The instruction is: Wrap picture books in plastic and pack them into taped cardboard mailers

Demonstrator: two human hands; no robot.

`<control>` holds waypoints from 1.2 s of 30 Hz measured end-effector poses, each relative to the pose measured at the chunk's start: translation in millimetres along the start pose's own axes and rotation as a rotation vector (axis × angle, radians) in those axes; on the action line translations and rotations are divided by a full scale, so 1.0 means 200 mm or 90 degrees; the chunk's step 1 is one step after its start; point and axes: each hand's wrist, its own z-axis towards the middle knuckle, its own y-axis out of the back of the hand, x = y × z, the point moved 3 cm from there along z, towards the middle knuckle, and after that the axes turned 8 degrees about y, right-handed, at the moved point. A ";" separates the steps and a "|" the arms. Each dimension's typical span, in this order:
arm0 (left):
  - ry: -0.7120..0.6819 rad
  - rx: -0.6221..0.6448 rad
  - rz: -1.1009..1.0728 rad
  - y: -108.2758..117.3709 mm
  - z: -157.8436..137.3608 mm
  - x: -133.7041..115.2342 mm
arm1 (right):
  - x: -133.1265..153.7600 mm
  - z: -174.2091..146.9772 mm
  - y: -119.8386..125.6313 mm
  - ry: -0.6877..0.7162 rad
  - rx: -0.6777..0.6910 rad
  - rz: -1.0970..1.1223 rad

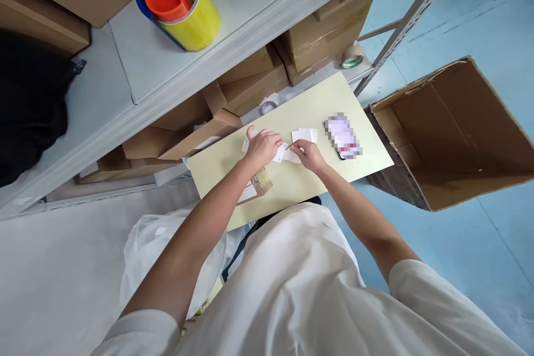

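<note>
On the grey metal shelf (137,67) at upper left lies a yellow roll of packing tape in an orange and blue dispenser (177,5), and flattened brown cardboard boxes (250,75) are stacked beneath it. Below them a pale yellow board (292,183) carries the work. Near its left edge a small clear plastic box (259,183) rests just under the left forearm. The left hand (262,146) lies flat, fingers loosely spread, pressing down on small white paper slips (281,153) at the middle of the board. The right hand (307,154), just beside it, pinches the right end of the same slips between thumb and fingertips. The slips run roughly left to right between the two hands, both touching them, neither clearly nearer. Two more white slips (304,134) lie just beyond the right hand, toward the far edge. Further right, near the board's right edge, lies a blurred rectangular phone-like object (342,136). Off the board, an open brown cardboard carton (454,133) lies tipped on the blue floor (479,22).
</note>
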 end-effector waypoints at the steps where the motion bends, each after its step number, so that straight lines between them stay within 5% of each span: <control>1: 0.011 0.000 -0.006 0.00 0.00 0.01 | -0.01 0.00 0.00 0.003 -0.001 0.010; 5: 0.018 -0.001 -0.033 0.03 0.02 0.04 | -0.05 0.00 0.00 0.002 0.042 -0.019; 8: 0.103 -0.100 -0.088 0.08 0.02 0.12 | -0.09 0.00 0.02 -0.089 0.043 -0.115; 13: 0.263 -0.221 -0.315 0.11 -0.03 0.26 | -0.01 0.01 0.06 -0.085 -0.072 -0.194; 18: 0.323 -0.213 -0.631 0.08 -0.16 0.20 | 0.26 0.04 0.02 0.030 -0.103 0.023; 22: 0.329 -0.161 -0.787 0.09 -0.31 0.12 | 0.40 0.04 -0.04 -0.010 -0.059 0.204; 26: 0.309 -0.106 -0.838 0.07 -0.53 0.14 | 0.44 0.00 -0.01 -0.033 -0.122 0.225; 31: 0.352 -0.184 -0.893 -0.03 -0.71 0.14 | 0.62 -0.11 0.00 0.154 -0.211 -0.087; 36: 0.320 -0.255 -0.971 -0.02 -0.74 0.05 | 0.80 -0.22 -0.16 0.329 -0.008 -0.211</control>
